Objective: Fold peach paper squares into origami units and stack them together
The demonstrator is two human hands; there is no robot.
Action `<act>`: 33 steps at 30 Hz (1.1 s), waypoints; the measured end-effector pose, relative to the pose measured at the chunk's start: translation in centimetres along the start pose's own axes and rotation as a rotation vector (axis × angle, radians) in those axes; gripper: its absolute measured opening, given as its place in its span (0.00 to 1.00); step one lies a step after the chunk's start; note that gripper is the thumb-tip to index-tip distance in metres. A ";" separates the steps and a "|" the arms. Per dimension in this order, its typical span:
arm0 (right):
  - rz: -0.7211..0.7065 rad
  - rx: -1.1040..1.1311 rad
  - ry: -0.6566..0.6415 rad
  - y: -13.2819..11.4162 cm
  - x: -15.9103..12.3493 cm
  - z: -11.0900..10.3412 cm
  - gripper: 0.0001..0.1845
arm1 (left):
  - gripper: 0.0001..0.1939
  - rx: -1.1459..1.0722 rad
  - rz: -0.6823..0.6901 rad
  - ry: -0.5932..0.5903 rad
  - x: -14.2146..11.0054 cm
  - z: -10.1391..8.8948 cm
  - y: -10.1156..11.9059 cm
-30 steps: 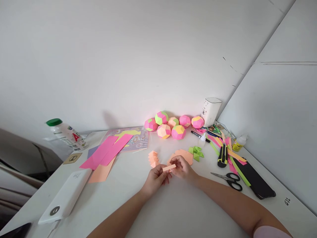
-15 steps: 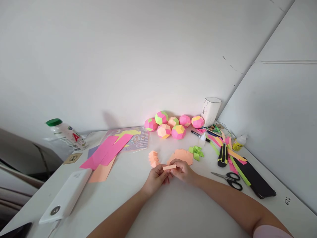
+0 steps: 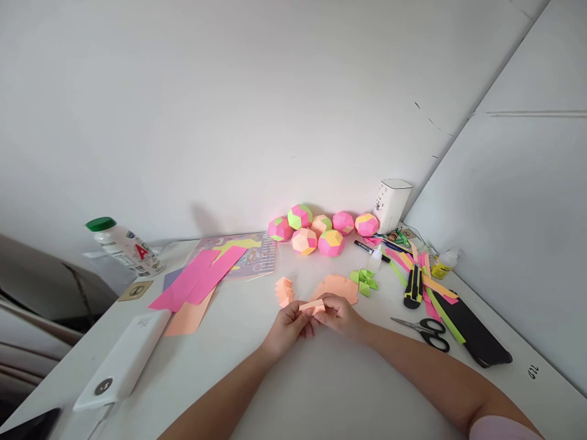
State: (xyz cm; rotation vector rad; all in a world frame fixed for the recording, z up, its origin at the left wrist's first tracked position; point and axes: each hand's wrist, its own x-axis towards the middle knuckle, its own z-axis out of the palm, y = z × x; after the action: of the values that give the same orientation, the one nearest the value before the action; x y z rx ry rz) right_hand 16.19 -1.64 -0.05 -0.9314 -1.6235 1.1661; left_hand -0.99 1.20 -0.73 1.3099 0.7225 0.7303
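Note:
Between my two hands is a small folded piece of peach paper point(image 3: 312, 306). My left hand point(image 3: 290, 324) pinches its left end, thumb on the near side. My right hand point(image 3: 340, 315) grips the other end with fingers curled. Just beyond the left hand lies a zigzag-folded peach paper piece point(image 3: 285, 291). A flat peach paper cutout point(image 3: 338, 287) with notched edges rests behind the right hand, partly covered by it. Green folded paper pieces point(image 3: 364, 282) sit to its right.
Several faceted paper balls point(image 3: 304, 241) stand along the wall. At the right are scissors point(image 3: 426, 333), a box cutter point(image 3: 413, 287), paper strips point(image 3: 436, 305), a black case point(image 3: 474, 333) and a glue bottle point(image 3: 443, 264). Pink sheets point(image 3: 192, 281), a white device point(image 3: 123, 360) and a bottle point(image 3: 126, 247) lie left.
The folded peach paper has tilted slightly, its right end now higher, and more of its near face shows. Both hands stay in nearly the same place.

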 end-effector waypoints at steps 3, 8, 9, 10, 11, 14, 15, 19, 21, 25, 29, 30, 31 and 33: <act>-0.020 -0.045 0.024 0.0 0.1 0.0 0.15 | 0.14 -0.022 0.007 -0.027 0.0 -0.2 -0.1; -0.016 -0.099 0.035 -0.1 0.1 -0.1 0.16 | 0.15 -0.046 -0.005 -0.052 0.1 -0.3 -0.3; -0.008 -0.098 0.033 -0.1 0.1 -0.1 0.16 | 0.15 -0.048 -0.007 -0.054 0.1 -0.3 -0.3; 0.001 -0.092 0.030 -0.2 0.0 -0.2 0.16 | 0.15 -0.049 -0.009 -0.055 0.1 -0.3 -0.3; 0.009 -0.081 0.025 -0.1 0.0 -0.2 0.16 | 0.15 -0.049 -0.011 -0.058 0.1 -0.3 -0.3; 0.031 -0.053 0.019 0.1 0.0 -0.2 0.17 | 0.15 -0.053 -0.012 -0.069 0.1 -0.3 -0.3; 0.037 -0.056 0.024 0.2 0.0 -0.3 0.17 | 0.16 -0.053 -0.011 -0.071 0.0 -0.3 -0.4; 0.065 -0.092 0.066 0.7 0.0 -0.4 0.17 | 0.16 -0.041 -0.015 -0.075 0.1 -0.3 -0.3; 0.072 -0.060 0.058 0.8 0.0 -0.3 0.17 | 0.15 -0.025 -0.018 -0.078 0.1 -0.3 -0.1; 0.075 0.055 0.003 0.5 0.0 -0.2 0.17 | 0.14 0.000 -0.017 -0.074 0.0 -0.2 0.1; 0.090 0.122 -0.011 0.4 0.0 -0.2 0.17 | 0.13 0.010 -0.028 -0.068 0.0 -0.1 0.0; 0.092 0.121 -0.006 0.4 0.0 -0.2 0.16 | 0.13 0.015 -0.035 -0.061 0.0 -0.2 0.0; 0.091 0.119 -0.001 0.4 0.0 -0.2 0.16 | 0.13 0.020 -0.042 -0.055 0.1 -0.2 -0.1; 0.080 0.120 0.011 0.3 0.0 -0.2 0.16 | 0.13 0.030 -0.057 -0.042 0.1 -0.2 -0.2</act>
State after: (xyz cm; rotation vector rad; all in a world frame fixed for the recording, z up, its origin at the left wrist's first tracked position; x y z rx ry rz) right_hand 16.35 -1.46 -0.35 -0.9311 -1.5020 1.2967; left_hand -1.10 1.40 -0.99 1.3232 0.7359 0.6464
